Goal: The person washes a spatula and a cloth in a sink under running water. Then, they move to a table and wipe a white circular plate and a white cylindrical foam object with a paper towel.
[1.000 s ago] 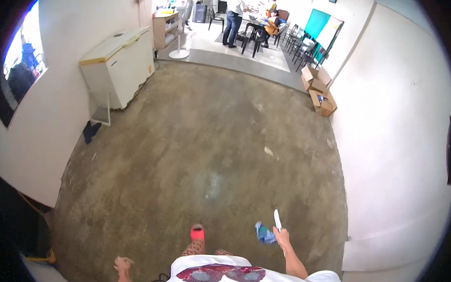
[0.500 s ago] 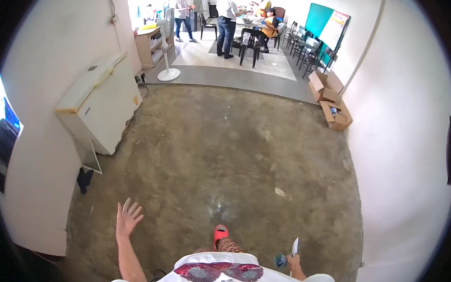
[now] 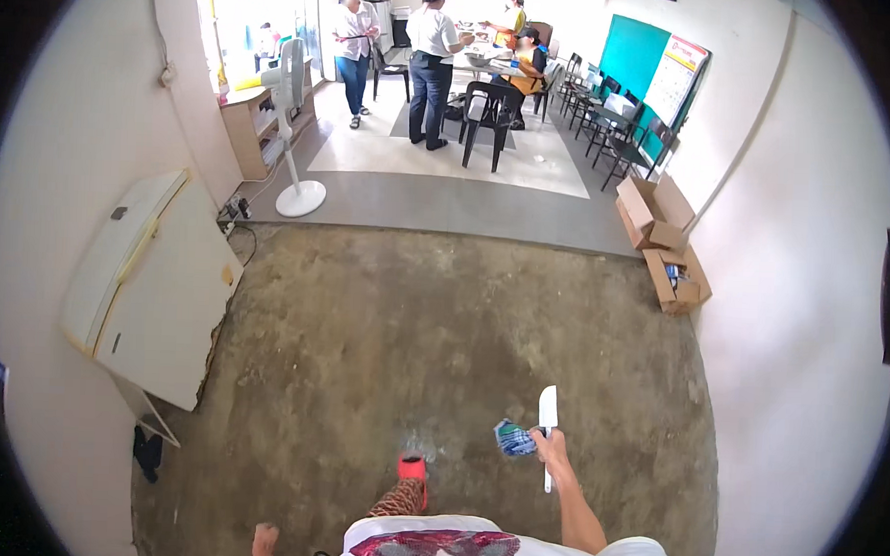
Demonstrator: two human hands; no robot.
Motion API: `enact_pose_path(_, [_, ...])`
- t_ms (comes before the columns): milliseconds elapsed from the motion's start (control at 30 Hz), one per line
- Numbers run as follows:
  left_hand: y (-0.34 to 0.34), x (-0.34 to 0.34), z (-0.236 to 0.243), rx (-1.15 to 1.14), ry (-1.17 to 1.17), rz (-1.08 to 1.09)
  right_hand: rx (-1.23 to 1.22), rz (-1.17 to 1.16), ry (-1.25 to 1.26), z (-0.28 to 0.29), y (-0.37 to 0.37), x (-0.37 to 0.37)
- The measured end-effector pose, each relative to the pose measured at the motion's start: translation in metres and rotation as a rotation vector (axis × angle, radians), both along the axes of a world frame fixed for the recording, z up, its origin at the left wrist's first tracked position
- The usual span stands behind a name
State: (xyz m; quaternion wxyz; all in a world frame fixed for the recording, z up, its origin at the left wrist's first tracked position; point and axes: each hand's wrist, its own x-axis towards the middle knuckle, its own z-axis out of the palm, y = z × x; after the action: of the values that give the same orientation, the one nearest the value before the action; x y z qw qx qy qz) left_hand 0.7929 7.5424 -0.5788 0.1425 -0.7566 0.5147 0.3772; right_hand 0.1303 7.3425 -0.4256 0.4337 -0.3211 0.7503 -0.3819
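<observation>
My right hand (image 3: 550,445) grips a flat white blade-like utensil (image 3: 548,405), perhaps a spatula, held upright, along with a crumpled blue checked cloth (image 3: 513,437) that hangs to its left. Low at the bottom edge, left of my white shirt (image 3: 391,553), is my left hand (image 3: 265,536), small and blurred, so its fingers cannot be made out. My foot in a red clog (image 3: 411,468) shows ahead of the shirt on the bare concrete floor (image 3: 443,327).
A chest freezer (image 3: 151,287) lines the left wall. A white stand fan (image 3: 299,196) stands on the raised floor edge (image 3: 437,214). Cardboard boxes (image 3: 665,284) sit at right. Several people (image 3: 433,72) are around a table beyond, with black chairs (image 3: 490,123).
The freezer, boxes and far room have come closer as I walk forward. My spread left hand has dropped low. My right hand has risen with the utensil and cloth.
</observation>
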Motion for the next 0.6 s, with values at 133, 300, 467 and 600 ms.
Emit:
enact_pose_path(133, [-0.354,-0.096,0.047,-0.185,0.291,0.304,-0.019,-0.111,-0.106,0.078,-0.206,0.001])
enact_pose_path(300, [-0.720,-0.189,0.093,-0.334,0.391,-0.028,-0.041,-0.266,-0.028,0.071,-0.426,-0.023])
enact_pose_path(467, [-0.995,-0.207,0.119,-0.381,0.400,0.156,-0.145,-0.267,0.066,0.038,-0.690,-0.064])
enact_pose_path(600, [-1.138,-0.163,0.113,-0.128,0.260,0.214,-0.041,-0.271,-0.102,0.066,-0.913,-0.068])
